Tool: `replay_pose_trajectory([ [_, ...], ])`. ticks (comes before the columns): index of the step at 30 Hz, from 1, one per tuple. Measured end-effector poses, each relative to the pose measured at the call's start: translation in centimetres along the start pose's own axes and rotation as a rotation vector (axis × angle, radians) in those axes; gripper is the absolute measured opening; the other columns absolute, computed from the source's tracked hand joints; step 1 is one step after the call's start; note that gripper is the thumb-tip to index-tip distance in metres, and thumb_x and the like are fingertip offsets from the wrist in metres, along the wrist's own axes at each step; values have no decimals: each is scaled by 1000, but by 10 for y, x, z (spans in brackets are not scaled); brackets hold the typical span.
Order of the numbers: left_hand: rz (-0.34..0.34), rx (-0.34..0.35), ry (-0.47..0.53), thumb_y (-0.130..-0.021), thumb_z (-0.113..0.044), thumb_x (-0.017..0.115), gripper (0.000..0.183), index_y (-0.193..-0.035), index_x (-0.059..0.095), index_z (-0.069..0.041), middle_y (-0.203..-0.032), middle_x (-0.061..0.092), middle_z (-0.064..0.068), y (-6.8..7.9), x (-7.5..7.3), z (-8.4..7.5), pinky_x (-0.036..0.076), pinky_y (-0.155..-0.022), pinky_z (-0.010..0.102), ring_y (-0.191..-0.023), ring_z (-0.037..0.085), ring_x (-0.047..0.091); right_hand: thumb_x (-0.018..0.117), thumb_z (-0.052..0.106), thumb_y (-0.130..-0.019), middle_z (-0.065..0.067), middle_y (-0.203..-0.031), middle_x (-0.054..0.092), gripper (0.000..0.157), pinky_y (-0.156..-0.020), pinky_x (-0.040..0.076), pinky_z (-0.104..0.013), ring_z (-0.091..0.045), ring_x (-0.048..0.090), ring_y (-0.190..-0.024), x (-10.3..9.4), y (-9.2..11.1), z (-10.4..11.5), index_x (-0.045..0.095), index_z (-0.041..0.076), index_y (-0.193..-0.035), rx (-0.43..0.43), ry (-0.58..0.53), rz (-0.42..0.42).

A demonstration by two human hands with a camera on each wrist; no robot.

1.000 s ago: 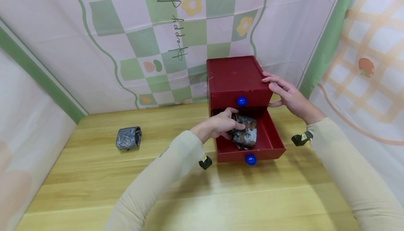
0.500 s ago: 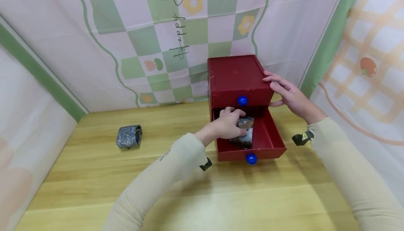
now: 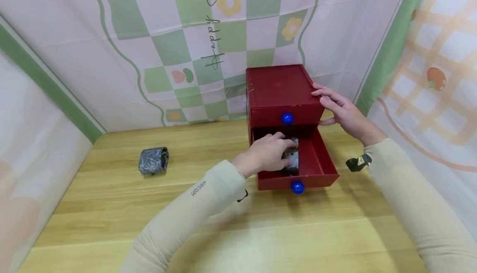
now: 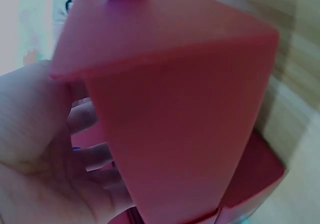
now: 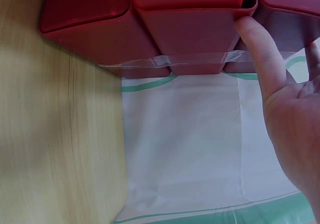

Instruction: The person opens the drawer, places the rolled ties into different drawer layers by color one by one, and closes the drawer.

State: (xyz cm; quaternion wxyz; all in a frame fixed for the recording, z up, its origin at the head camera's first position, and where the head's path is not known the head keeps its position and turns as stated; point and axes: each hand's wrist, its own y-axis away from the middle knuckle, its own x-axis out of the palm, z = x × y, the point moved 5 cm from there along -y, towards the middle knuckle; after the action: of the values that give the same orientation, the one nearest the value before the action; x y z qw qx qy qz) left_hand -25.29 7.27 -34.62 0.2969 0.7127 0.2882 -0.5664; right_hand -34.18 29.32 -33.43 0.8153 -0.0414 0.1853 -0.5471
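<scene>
Bundle [image 3: 293, 161] partly beneath left grip [image 3: 269, 153]

The left grip [image 3: 269, 153] now covers more of the patterned bundle [image 3: 294, 158].

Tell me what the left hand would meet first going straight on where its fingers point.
Most likely the patterned bundle in the open red drawer: the fingers of the left hand reach over it. Whether they already touch it is hard to tell.

there are two bundles [image 3: 153, 160], two blue knobs [image 3: 297, 187], one pulled-out drawer [image 3: 320, 180].
</scene>
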Motion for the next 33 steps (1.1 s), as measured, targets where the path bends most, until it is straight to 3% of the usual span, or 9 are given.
replay_pose_trajectory([
  [6,34,-37,-63,-99,-48,62,53,-147,55,-29,-136,60,-1,-4,6,2,52,-88,28,-119,14,55,44,23,-110,2,-167,21,37,-69,61,-40,-26,30,-144,0,-1,0,52,8,-143,0,1,2],
  [14,105,-43,-10,-98,-45,66,53,-146,57,-26,-141,60,-6,-13,3,4,52,-91,30,-125,15,57,44,24,-110,3,-167,21,38,-70,61,-41,-27,30,-144,0,-1,0,52,8,-144,3,6,1],
  [22,167,-104,51,-93,-45,73,52,-141,62,-27,-141,59,-7,-21,-7,5,48,-100,32,-124,15,55,44,24,-110,3,-167,21,37,-69,61,-39,-28,29,-145,-1,-1,-1,52,9,-143,5,4,-3],
  [33,136,-120,73,-91,-42,76,51,-138,66,-26,-136,62,-7,-21,-6,4,47,-99,28,-119,11,56,45,24,-110,3,-167,21,37,-70,61,-39,-25,31,-143,-1,0,-1,53,9,-142,9,-8,-3],
])
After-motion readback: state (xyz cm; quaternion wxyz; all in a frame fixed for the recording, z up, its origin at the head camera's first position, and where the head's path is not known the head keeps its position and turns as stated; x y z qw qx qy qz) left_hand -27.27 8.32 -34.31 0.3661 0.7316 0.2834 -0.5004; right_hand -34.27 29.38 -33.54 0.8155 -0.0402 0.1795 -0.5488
